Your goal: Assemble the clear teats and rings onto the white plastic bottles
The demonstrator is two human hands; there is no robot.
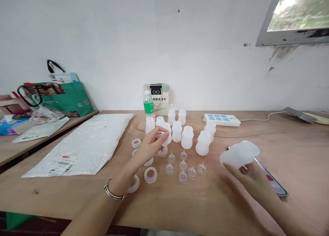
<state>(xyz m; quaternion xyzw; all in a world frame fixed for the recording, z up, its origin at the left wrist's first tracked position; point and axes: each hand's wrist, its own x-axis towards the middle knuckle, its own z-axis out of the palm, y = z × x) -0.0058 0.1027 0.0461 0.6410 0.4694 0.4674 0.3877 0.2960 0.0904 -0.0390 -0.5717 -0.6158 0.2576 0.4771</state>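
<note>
My left hand point(151, 143) reaches over the wooden table point(295, 150) and its fingers close on a small clear part among the white bottles. A silver bracelet point(113, 191) circles that wrist. My right hand point(250, 177) holds a white translucent bottle point(239, 153), blurred by motion, above the table's right half. Several white plastic bottles point(187, 137) stand upright in a cluster at the table's middle. In front of them lie several clear nipples point(183, 165) and white screw rings point(150, 175).
A large white plastic bag point(84, 143) lies flat on the left. A phone point(275, 183) lies under my right hand. Against the wall stand a green-labelled water bottle point(148, 105), a small paper bag point(160, 97) and a white power strip point(222, 119). A green bag point(64, 97) sits far left.
</note>
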